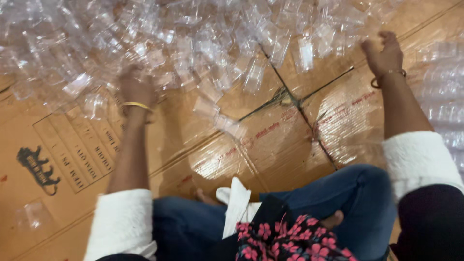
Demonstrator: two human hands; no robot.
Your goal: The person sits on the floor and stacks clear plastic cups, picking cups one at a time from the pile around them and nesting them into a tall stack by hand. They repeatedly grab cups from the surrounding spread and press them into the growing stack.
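Left hand buried in near edge of heap of clear plastic pieces, fingers hidden under them; grip impossible to tell. Right hand loosely curled at heap's right edge, touching pieces there; grip unclear too. Flattened cardboard beneath both. Stray piece between the arms.

flattened cardboard sheets | clear tape patches | black animal print | white cloth

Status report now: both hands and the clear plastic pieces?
Left hand in clear plastic pile, grip hidden. Right hand curled at pile edge. Loose pieces on cardboard.
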